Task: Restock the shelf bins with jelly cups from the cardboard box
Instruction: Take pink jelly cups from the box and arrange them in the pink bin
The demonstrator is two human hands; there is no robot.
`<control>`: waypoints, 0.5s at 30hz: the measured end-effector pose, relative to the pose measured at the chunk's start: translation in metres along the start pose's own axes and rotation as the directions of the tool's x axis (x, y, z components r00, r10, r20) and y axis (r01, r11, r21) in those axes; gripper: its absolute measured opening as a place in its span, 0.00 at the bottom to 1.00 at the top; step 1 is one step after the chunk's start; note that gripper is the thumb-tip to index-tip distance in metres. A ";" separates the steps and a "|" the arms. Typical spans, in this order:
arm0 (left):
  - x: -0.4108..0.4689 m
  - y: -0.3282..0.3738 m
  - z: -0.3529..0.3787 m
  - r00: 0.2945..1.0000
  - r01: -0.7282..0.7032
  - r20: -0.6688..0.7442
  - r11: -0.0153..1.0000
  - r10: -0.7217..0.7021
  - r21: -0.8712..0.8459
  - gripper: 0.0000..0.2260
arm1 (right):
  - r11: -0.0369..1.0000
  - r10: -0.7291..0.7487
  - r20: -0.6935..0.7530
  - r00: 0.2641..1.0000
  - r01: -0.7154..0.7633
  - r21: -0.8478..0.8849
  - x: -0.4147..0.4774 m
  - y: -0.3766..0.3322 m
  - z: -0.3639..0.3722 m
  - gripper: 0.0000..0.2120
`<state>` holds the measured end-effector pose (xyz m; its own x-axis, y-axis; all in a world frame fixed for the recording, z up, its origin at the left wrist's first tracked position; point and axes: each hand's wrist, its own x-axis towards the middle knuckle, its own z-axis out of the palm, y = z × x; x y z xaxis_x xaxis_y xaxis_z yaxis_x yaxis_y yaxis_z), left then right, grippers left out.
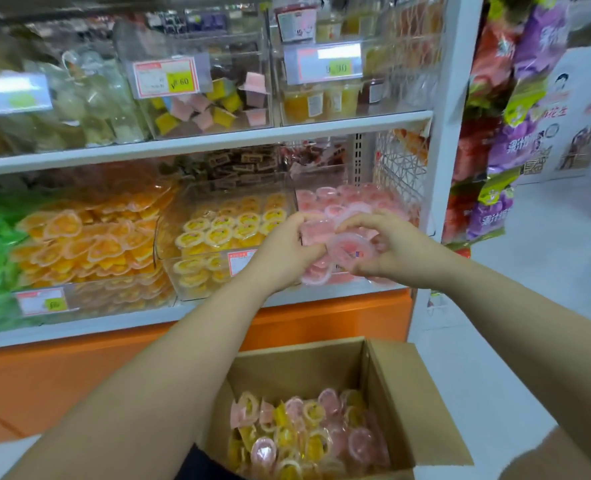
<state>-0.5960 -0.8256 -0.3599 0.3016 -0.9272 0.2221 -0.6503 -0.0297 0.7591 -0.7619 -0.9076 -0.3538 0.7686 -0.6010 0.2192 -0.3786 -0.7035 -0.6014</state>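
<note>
Here hands (285,252) (391,252) grip pink cups (351,250), front lid camera-ward.

Bright, even light; blurred upper shelves; wide-angle edge distortion

- Cardboard box (411,393), below the fingers (359,221): matt brown paperboard, plain inner walls.
- Pink jelly cups (351,249) in the fingers: glossy clear plastic, shiny film lids.
- Bin (160,237) left of the fingers: clear glossy plastic.
- Shelf (217,136) above the fingers: smooth white finish.
</note>
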 end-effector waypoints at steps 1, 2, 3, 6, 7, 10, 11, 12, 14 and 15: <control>0.007 0.002 0.000 1.000 -0.019 -0.019 1.000 0.019 0.012 0.16 | 1.000 0.004 -0.022 1.000 -0.005 -0.013 0.006 0.002 -0.003 0.26; 0.017 0.004 -0.001 0.998 -0.040 -0.039 0.999 0.041 0.027 0.16 | 0.999 0.013 -0.046 0.999 -0.015 -0.034 0.012 0.005 -0.007 0.26; 0.028 0.006 -0.001 0.997 -0.057 -0.056 0.997 0.060 0.048 0.15 | 0.999 0.025 -0.069 0.997 -0.028 -0.046 0.020 0.011 -0.012 0.27; 0.070 0.011 0.001 0.989 -0.119 -0.070 0.977 0.133 0.177 0.16 | 0.997 0.048 -0.142 0.989 -0.056 -0.054 0.048 0.031 -0.025 0.25; 0.086 0.010 0.003 0.986 -0.137 -0.056 0.961 0.155 0.238 0.18 | 0.996 0.050 -0.161 0.986 -0.060 -0.061 0.060 0.038 -0.028 0.25; 0.140 0.000 0.008 0.982 -0.172 -0.006 0.913 0.187 0.371 0.20 | 0.993 0.060 -0.175 0.983 -0.077 -0.090 0.101 0.060 -0.031 0.26; 0.156 -0.005 0.010 0.983 -0.169 0.008 0.898 0.182 0.405 0.19 | 0.992 0.069 -0.176 0.982 -0.086 -0.092 0.115 0.068 -0.031 0.26; 0.172 -0.012 0.011 0.984 -0.166 0.024 0.881 0.174 0.442 0.19 | 0.991 0.081 -0.172 0.982 -0.097 -0.088 0.129 0.077 -0.032 0.26; 0.200 -0.024 0.014 0.986 -0.168 0.080 0.842 0.147 0.512 0.18 | 0.990 0.073 -0.150 0.986 -0.090 -0.111 0.151 0.093 -0.033 0.26; 0.211 -0.028 0.015 0.986 -0.161 0.122 0.824 0.113 0.543 0.18 | 0.988 0.064 -0.131 0.989 -0.081 -0.134 0.160 0.100 -0.034 0.26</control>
<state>-0.5244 -1.0256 -0.3439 0.1389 -0.9632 0.2300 -0.9632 -0.0775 0.2572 -0.6946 -1.0866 -0.3528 0.6686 -0.6891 0.2795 -0.5056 -0.6968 -0.5087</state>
